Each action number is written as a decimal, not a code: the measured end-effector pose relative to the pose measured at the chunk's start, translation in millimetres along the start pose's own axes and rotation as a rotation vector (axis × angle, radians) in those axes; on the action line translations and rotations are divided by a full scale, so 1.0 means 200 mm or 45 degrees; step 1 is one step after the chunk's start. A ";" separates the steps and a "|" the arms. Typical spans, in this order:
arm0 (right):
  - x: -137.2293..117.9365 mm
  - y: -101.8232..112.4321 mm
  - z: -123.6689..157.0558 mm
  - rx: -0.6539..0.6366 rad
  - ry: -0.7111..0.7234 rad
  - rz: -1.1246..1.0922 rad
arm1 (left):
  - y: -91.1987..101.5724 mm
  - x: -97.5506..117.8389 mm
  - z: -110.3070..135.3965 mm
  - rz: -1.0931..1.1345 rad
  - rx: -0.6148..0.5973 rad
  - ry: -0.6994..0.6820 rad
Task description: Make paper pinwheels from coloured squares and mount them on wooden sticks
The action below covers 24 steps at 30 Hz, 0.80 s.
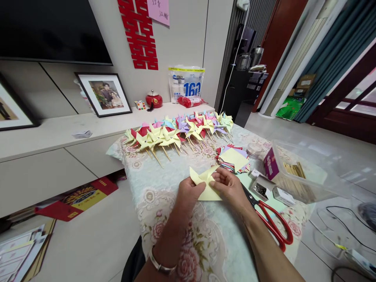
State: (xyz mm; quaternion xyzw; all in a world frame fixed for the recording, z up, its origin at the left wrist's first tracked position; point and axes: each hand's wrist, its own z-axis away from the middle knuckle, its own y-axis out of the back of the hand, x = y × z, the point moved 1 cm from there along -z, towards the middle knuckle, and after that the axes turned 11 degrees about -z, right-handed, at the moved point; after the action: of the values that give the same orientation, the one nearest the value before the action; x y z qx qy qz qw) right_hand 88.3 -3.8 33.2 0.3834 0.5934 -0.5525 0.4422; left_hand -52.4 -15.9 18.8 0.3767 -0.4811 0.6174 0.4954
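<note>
A pale yellow paper square [205, 187], partly folded into pinwheel points, lies between my two hands over the floral tablecloth [164, 196]. My left hand [189, 192] pinches its left side with closed fingers. My right hand [229, 187] holds the right side, fingers curled onto the folded flaps near the centre. Just beyond sits a stack of cut coloured paper squares [233, 158] with a yellow one on top. A row of several finished paper pinwheels [179, 133] on wooden sticks lies across the far end of the table.
Red-handled scissors [272, 221] lie right of my right forearm. Small open boxes of pins [261, 188], a round tin [254, 149] and a clear plastic tub [305, 172] holding wooden sticks stand at the right. A low cabinet [58, 133] with framed photos runs along the left wall.
</note>
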 end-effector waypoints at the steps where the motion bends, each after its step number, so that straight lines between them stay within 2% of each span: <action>1: -0.01 0.01 0.00 0.032 0.067 0.021 | 0.01 0.00 0.01 0.012 -0.005 -0.006; 4: -0.02 0.02 0.00 0.024 0.234 0.110 | 0.06 0.01 0.01 0.051 -0.013 0.005; 9: -0.05 0.03 0.02 -0.120 0.367 0.253 | 0.12 0.03 0.01 0.153 -0.071 0.071; 13: -0.06 0.04 0.03 -0.290 0.458 0.387 | 0.13 0.06 0.01 0.194 -0.049 0.080; 18: -0.08 0.04 0.04 -0.429 0.433 0.626 | 0.13 0.06 0.01 0.198 -0.040 0.092; 24: -0.08 0.03 0.04 -0.448 0.453 0.742 | 0.14 0.02 0.00 0.164 -0.069 0.042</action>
State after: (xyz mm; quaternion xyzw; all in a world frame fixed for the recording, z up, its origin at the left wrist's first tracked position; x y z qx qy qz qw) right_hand 99.2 -11.7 46.4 0.5443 0.6128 -0.2180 0.5299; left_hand -79.7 -16.9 16.7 0.3213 -0.5126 0.6408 0.4726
